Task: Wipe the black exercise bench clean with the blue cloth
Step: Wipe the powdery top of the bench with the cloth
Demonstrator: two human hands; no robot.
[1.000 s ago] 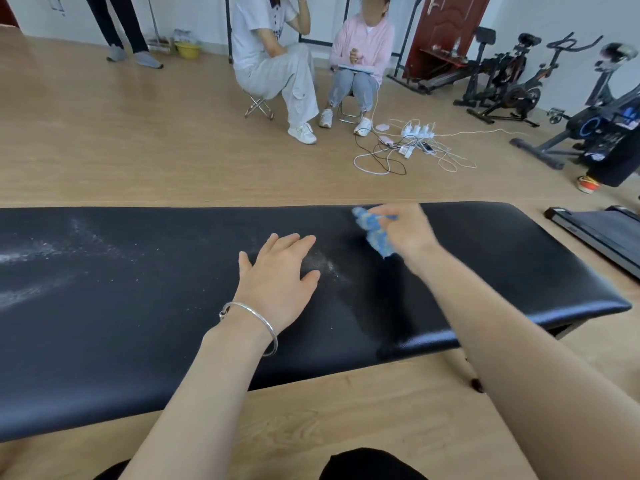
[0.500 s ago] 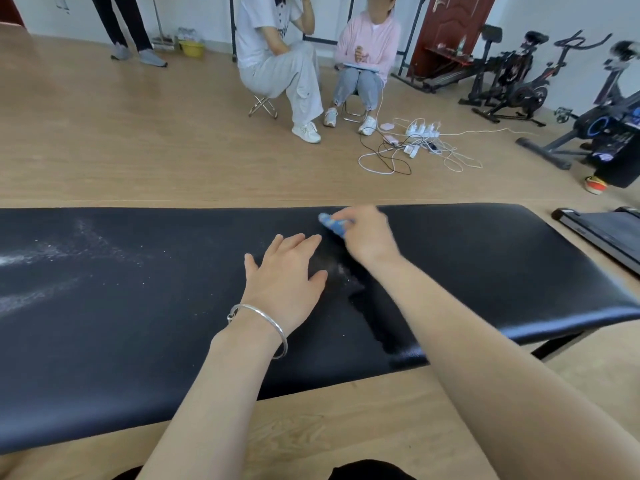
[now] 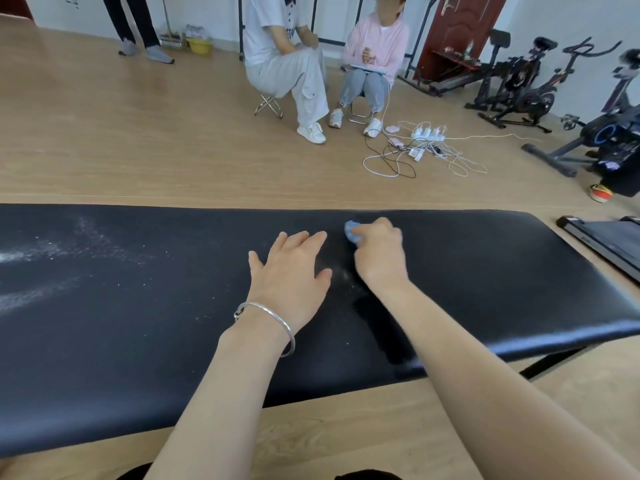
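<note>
A black bench [image 3: 138, 323] spans the view on a wood floor [image 3: 138, 140], white dust [image 3: 52, 251] streaked over its left part. The left hand [image 3: 291, 275], bangle [image 3: 273, 320] on the wrist, rests flat on the pad, fingers spread. Just right of it, the right hand [image 3: 379, 258] clutches a bunched blue cloth [image 3: 352, 233] against the bench's far side.

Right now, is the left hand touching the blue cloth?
Apart. The head view shows a strip of bare black bench between the left hand and the blue cloth, which the right hand grips.
</note>
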